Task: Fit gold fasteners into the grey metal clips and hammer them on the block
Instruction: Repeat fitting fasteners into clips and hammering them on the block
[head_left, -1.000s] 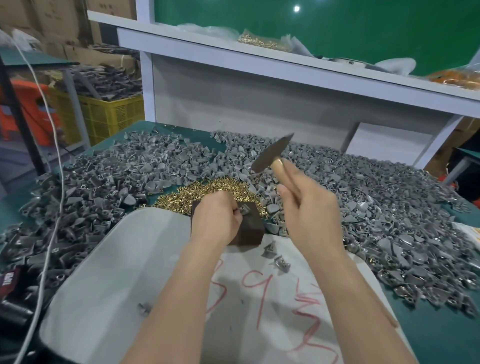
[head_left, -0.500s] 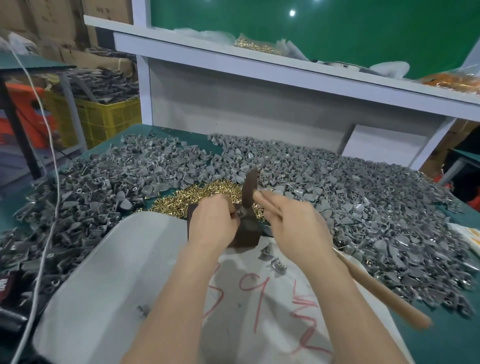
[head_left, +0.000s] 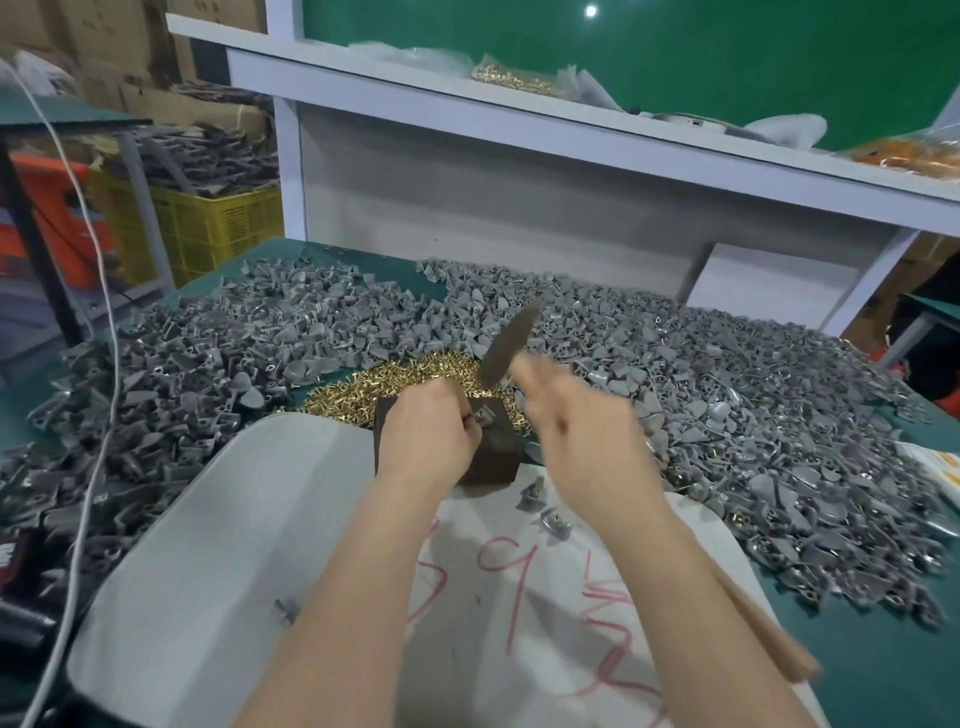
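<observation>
**A:** Where is the piece being worked on?

**B:** The small grey metal clip (head_left: 485, 415) is sitting on top of the dark brown square block (head_left: 493, 460). The left hand (head_left: 431, 431) is pinching it there with curled fingertips, wrist lying low over the block's near edge.

**A:** How is it likely handling?

**B:** I'm judging it light, stiff and hard-edged. It's probably smooth enough to skid under a blow, so I'd be pinching it at its near end, away from where the hammer lands. I cannot tell whether a fastener is sitting in it.

**A:** And the other hand?

**B:** The right hand (head_left: 587, 441) is blurring with motion. It's wrapping round the hammer with a dark metal head and pale wooden handle (head_left: 506, 345), choked up near the head. The head is tilting above the block, and the handle's end is poking out past the forearm.

**A:** Supplies?

**B:** The pile of small gold fasteners (head_left: 395, 384) is lying just behind the block. The heap of loose grey clips (head_left: 727, 415) is spreading around it.
</observation>
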